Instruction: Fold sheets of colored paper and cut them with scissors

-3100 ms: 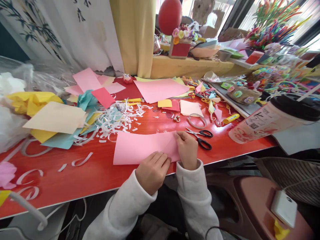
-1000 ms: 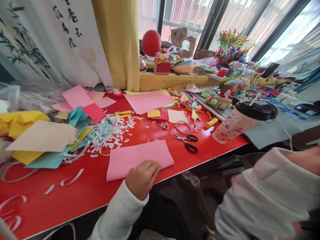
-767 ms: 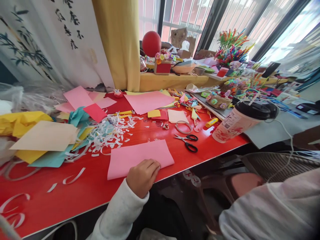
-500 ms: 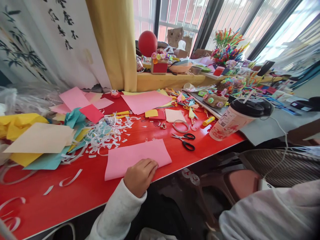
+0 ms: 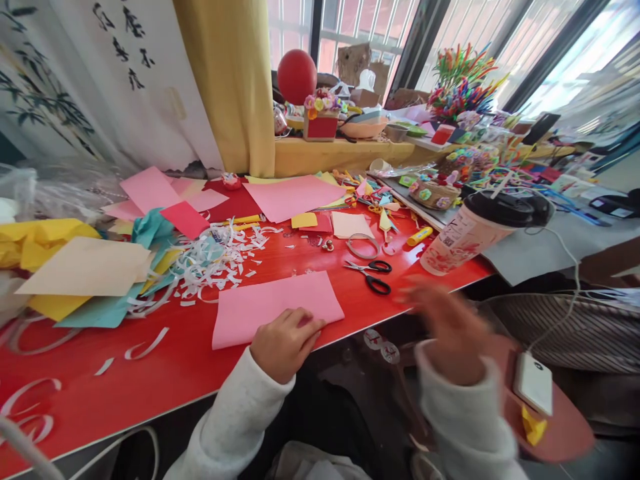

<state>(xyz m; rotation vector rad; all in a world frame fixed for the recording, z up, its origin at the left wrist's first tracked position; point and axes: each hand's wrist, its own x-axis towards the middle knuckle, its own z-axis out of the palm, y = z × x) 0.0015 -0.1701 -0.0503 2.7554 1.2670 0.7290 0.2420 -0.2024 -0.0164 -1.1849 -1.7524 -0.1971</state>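
Note:
A folded sheet of pink paper (image 5: 270, 300) lies near the front edge of the red table. On its near edge, my left hand (image 5: 286, 341) is closed, fingers bent and pressing the paper down. My right hand (image 5: 447, 320) is in the air past the table's front edge, smeared by motion, so its fingers cannot be made out. Closest to it on the table is a pair of scissors (image 5: 373, 275) with black handles, blades pointing left and slightly apart. A drink cup (image 5: 457, 237) with a black lid stands just behind that hand.
Left of the pink paper are white paper shreds (image 5: 220, 267) and loose coloured sheets (image 5: 85, 267). A yellow glue stick (image 5: 419, 236) and a clear tape ring (image 5: 363, 247) lie behind the scissors. A white phone-like device (image 5: 534, 383) rests on a stool (image 5: 560, 433).
My right hand has come up into view from the lower right. My left hand stays on the pink paper, its fingers shifted slightly. The view has tilted a little downward.

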